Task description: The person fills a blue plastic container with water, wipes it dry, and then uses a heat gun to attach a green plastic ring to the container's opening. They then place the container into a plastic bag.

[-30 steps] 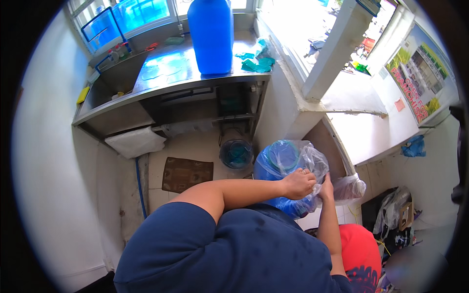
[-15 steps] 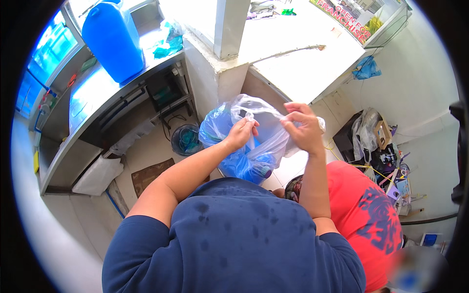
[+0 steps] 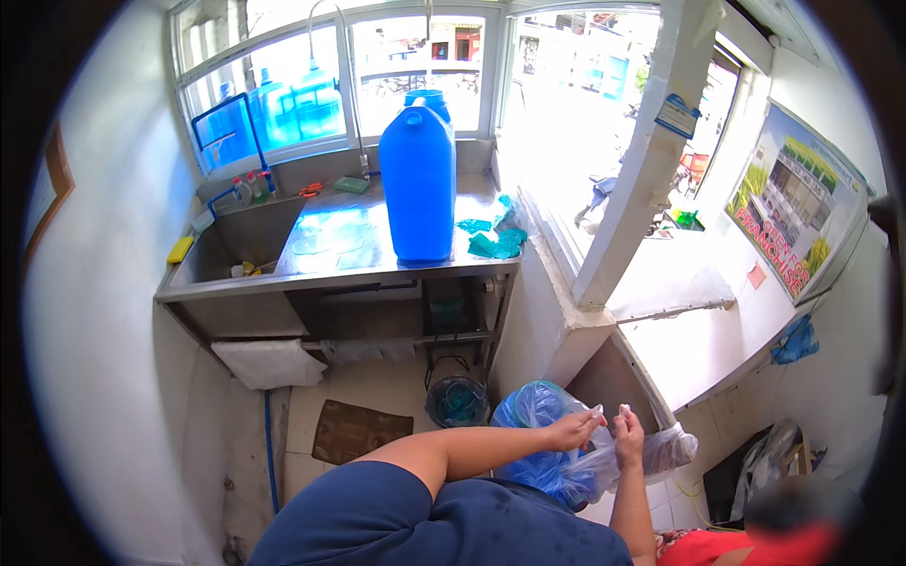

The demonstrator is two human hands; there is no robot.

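Observation:
A large clear plastic bag [image 3: 604, 462] with blue contents stands on the floor before me, partly hidden by my left forearm. What the blue contents are is hard to make out through the film. My left hand [image 3: 573, 430] is closed, pinching a twisted end of the bag between thumb and fingers. Just to its right, my right hand [image 3: 627, 439] grips another bunched end, fingers closed. The two ends stick up a short way apart. A loose part of the film spreads out to the right, beyond my right wrist.
Ahead stands a steel sink counter [image 3: 326, 274] with a blue jug [image 3: 417, 189] and a green cloth [image 3: 498, 243]. Below are a dark bin [image 3: 457, 403] and a brown mat [image 3: 363, 431]. A white ledge [image 3: 694, 363] lies right; a person in red [image 3: 708, 547] is close at my right.
My view has swung up and left, bringing the counter and window into sight. My hands have come closer together, and my right hand now pinches a bunched bag end instead of the stretched rim.

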